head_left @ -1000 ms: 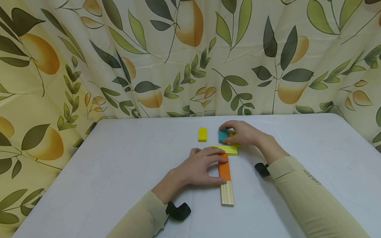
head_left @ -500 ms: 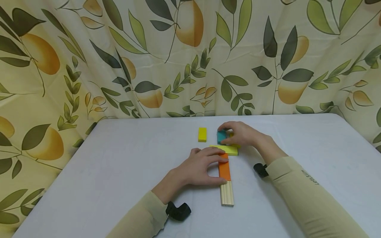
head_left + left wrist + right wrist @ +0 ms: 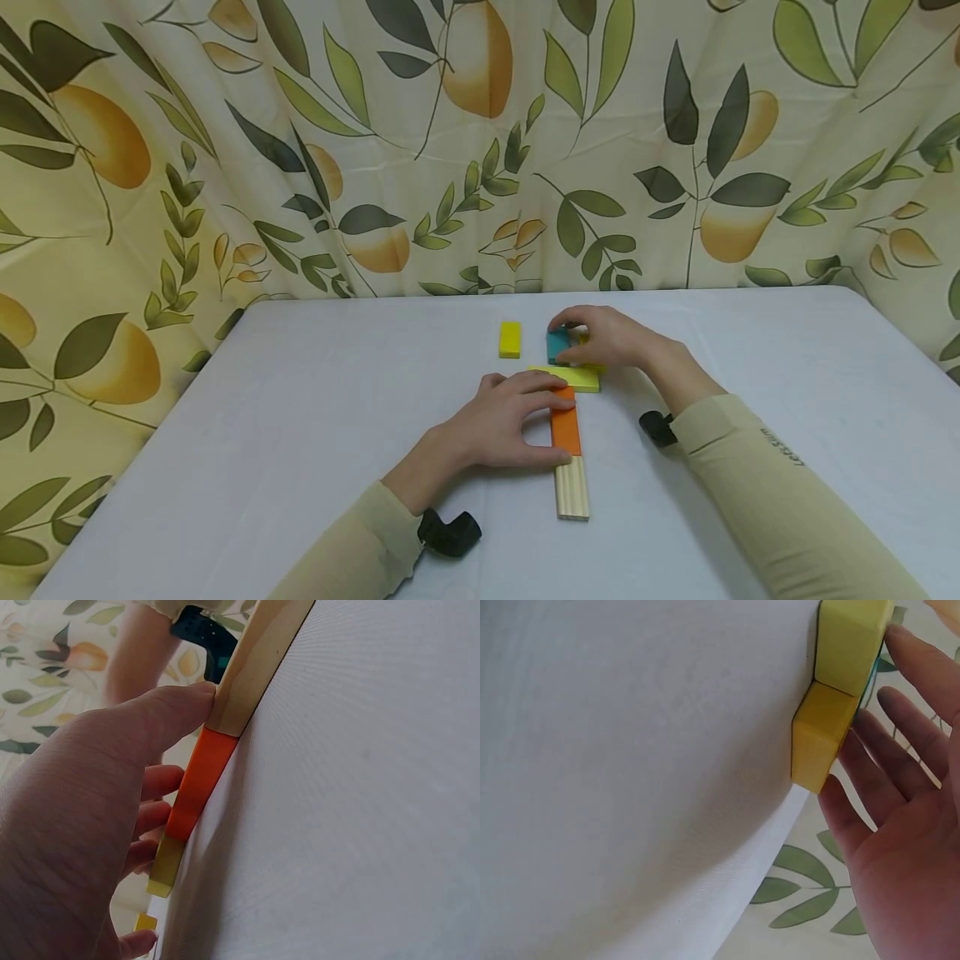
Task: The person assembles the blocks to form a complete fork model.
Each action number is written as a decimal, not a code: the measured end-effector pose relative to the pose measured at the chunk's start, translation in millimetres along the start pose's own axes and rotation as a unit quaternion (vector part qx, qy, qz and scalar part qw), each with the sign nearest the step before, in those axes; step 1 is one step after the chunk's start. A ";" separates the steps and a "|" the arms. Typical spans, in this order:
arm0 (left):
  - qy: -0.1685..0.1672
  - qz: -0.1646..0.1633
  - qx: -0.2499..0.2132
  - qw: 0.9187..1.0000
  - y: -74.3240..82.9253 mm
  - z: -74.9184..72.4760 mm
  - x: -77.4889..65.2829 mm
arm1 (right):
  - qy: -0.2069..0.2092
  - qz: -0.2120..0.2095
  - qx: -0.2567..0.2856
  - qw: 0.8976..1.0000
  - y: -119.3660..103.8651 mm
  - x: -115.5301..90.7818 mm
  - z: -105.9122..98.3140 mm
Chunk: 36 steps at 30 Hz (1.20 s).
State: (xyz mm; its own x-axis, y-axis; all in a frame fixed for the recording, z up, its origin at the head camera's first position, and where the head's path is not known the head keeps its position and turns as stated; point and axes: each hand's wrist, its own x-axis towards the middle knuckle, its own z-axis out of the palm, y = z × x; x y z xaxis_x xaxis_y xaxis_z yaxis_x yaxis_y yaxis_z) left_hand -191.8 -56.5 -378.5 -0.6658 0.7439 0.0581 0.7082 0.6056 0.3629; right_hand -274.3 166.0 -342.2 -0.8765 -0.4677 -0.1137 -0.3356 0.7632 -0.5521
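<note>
My left hand (image 3: 498, 421) rests along the left of a short row of flat blocks. Its thumb touches the plain wooden block (image 3: 572, 493) near the joint with the orange block (image 3: 566, 427), and its fingers lie at the orange block's far end. Crosswise beyond that lies a lime-yellow block (image 3: 583, 381). My right hand (image 3: 618, 337) pinches a teal block (image 3: 557, 343) between thumb and fingers behind the lime one. Partly hidden beneath this hand is a deep yellow block (image 3: 817, 739), which meets the lime block in the right wrist view. Most of the teal block is hidden there.
A separate yellow block (image 3: 510, 339) stands to the left of the teal one. White cloth covers the table (image 3: 300, 417), whose back edge runs before a curtain (image 3: 480, 167) printed with fruit and leaves. Black cameras (image 3: 450, 533) are worn at both wrists.
My right hand shifted slightly left and nearer with the teal block between one second and half a second ago, then stayed put. The left hand and the other blocks have not visibly moved.
</note>
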 end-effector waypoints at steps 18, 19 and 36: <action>-0.004 -0.003 -0.002 1.000 -0.1 -0.1 0.0 | 0.013 -0.008 -0.005 1.000 4.5 1.7 -1.2; -0.004 -0.003 -0.003 1.000 0.0 -0.3 0.0 | 0.012 -0.009 -0.005 1.000 4.4 1.8 -1.1; -0.012 -0.010 0.002 1.000 1.0 -1.3 0.8 | 0.004 0.006 -0.001 1.000 5.5 3.8 0.4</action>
State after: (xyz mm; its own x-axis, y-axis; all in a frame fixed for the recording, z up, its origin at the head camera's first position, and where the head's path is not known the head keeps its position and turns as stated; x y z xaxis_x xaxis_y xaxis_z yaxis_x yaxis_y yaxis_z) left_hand -191.9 -55.7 -376.9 -0.6745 0.7377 0.0292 0.6954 0.6217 0.3603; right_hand -279.3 168.3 -345.9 -0.8835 -0.4542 -0.1141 -0.3251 0.7702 -0.5487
